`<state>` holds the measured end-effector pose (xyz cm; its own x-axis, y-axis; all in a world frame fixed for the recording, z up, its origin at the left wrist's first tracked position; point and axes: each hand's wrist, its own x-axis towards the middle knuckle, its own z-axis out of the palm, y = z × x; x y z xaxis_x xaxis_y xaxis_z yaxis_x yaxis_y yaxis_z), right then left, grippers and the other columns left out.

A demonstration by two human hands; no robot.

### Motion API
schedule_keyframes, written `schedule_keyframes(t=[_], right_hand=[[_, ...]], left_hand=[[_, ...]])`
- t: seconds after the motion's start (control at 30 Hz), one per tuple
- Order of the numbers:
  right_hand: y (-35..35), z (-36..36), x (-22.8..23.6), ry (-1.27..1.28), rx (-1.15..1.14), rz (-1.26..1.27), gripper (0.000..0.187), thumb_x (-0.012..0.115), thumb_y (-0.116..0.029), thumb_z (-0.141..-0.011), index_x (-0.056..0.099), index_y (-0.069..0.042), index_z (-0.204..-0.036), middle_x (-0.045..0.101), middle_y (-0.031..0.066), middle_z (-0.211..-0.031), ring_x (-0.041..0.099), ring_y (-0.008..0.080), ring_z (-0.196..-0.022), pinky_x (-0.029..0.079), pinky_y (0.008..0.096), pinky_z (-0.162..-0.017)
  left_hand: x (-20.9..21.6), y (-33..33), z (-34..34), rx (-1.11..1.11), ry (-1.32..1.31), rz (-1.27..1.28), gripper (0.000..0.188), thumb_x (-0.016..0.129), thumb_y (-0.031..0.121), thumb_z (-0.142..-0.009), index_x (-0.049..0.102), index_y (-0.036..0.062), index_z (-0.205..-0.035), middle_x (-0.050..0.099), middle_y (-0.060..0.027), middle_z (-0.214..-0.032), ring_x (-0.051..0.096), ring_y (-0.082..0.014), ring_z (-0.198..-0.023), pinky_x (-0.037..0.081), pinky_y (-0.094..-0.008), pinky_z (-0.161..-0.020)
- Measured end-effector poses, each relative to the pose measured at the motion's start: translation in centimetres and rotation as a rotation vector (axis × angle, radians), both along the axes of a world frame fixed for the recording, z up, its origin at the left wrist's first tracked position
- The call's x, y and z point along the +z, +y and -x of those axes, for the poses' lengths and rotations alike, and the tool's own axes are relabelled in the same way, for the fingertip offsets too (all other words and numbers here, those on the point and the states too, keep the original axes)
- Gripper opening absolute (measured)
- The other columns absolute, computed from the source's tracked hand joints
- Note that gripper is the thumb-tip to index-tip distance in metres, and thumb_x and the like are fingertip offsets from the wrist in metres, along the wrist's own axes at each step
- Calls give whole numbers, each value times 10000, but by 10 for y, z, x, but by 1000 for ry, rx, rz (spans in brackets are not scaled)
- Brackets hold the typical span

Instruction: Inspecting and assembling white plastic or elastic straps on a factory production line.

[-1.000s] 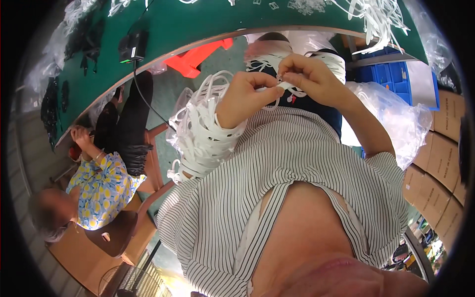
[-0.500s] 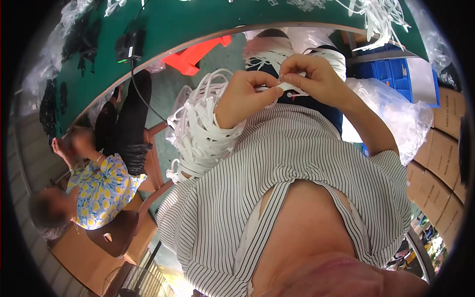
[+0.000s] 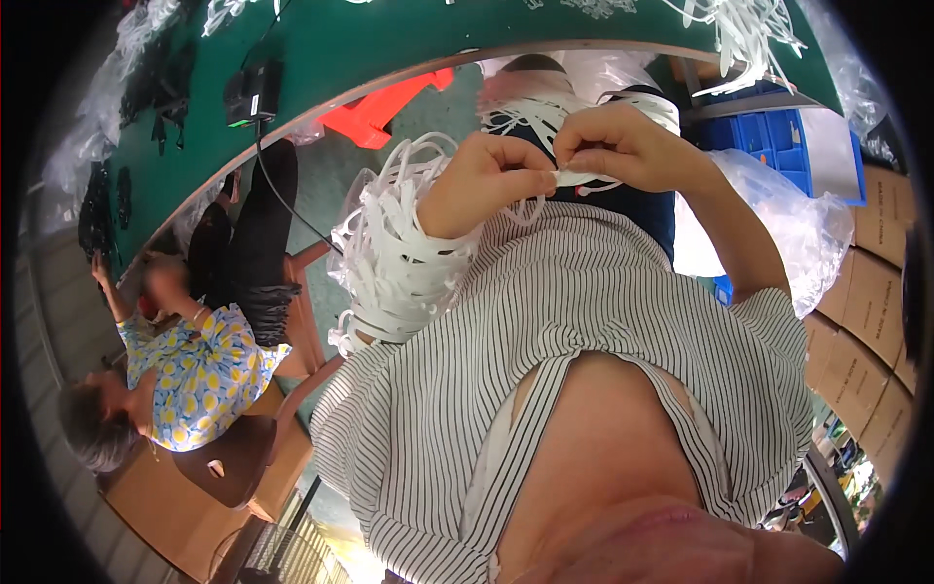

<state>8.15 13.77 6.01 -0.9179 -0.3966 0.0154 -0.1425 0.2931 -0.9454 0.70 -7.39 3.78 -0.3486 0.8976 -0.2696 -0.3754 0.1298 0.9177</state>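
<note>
My left hand point(image 3: 486, 183) and my right hand point(image 3: 630, 146) meet above my lap, fingertips nearly touching. Each pinches a thin white strap point(image 3: 528, 212), whose loop hangs below the left fingers. The exact spot between the fingertips is too small to make out. Many white looped straps point(image 3: 404, 258) are stacked around my left forearm like a thick sleeve. More white straps point(image 3: 545, 109) lie over my knees, just beyond the hands.
Ahead runs a green table point(image 3: 389, 34) with a wooden edge, bearing a black box point(image 3: 253, 94) with a cable and white straps point(image 3: 744, 44). Blue bins point(image 3: 759, 146), a clear plastic bag point(image 3: 778, 229) and cartons point(image 3: 871, 302) stand right. A co-worker point(image 3: 204, 370) sits left.
My hands have shifted slightly, and the right-hand fingers have curled further down over the strap. The strap's loop now hangs lower. The co-worker's arm has reached farther out toward the table.
</note>
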Motion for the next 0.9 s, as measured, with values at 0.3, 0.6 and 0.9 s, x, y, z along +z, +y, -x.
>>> schedule_keyframes(t=[0.3, 0.6, 0.9], right_hand=[[8, 14, -10, -201, -11, -14, 92, 563, -88, -868, 559, -4, -906, 531, -34, -769, 451, 32, -690, 378, 192, -591], [3, 24, -2, -253, -77, 14, 186, 572, -180, -884, 571, 5, -897, 561, -9, -759, 503, 44, -701, 417, 197, -610], [-4, 30, 6, -38, -47, -223, 207, 580, -181, -836, 606, 24, -825, 536, 41, -633, 456, 96, -559, 373, 265, -503]], left_hand=[[-9, 10, -10, 233, 449, 35, 151, 643, 66, -784, 645, -37, -894, 649, -53, -789, 571, -90, -702, 435, -212, -630], [-9, 11, -8, 411, 949, -117, 195, 623, 5, -752, 662, 11, -943, 661, -81, -770, 594, -127, -611, 454, -225, -547], [-7, 11, 1, 421, 832, -66, 255, 631, 14, -767, 665, 26, -1019, 662, -31, -803, 505, -39, -588, 394, -192, -505]])
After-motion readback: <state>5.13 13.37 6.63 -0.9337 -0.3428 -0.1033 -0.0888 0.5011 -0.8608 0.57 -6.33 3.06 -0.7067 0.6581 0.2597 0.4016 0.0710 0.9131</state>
